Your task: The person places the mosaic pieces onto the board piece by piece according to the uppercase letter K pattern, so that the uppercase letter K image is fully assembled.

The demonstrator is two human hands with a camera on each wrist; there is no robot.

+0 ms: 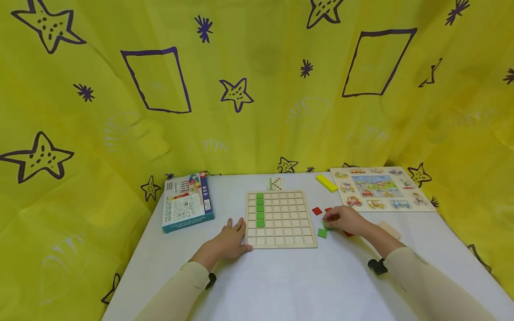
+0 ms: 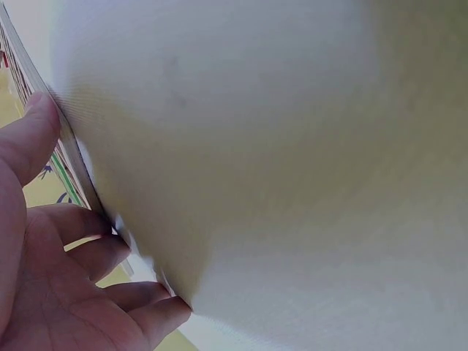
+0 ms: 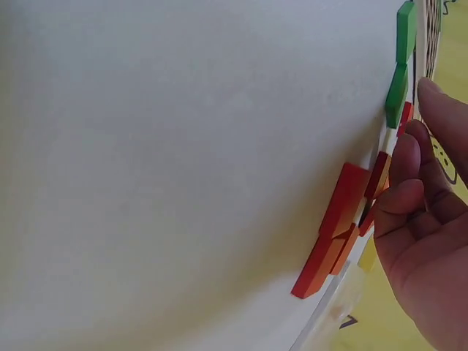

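Wooden grid board (image 1: 280, 218) lies flat near the middle of the white counter (image 1: 281, 285), with a column of green tiles (image 1: 259, 209) filling part of its second column from the left. Just right of the board, the right hand (image 1: 346, 220) rests over a loose cluster of tiles, its fingertips (image 3: 406, 153) curled onto a green tile (image 1: 326, 225); whether the grip has it pinched I cannot tell. Another green tile (image 1: 322, 232) and a red tile (image 1: 317, 211) lie just beside the board's right edge. At the board's left lower corner the left hand (image 1: 229, 240) lies flat, fingers straight against the edge, gripping nothing. Further left of the board sits a blue box (image 1: 186, 202); further right, a vehicle puzzle (image 1: 379, 188) and a yellow block (image 1: 326, 183).
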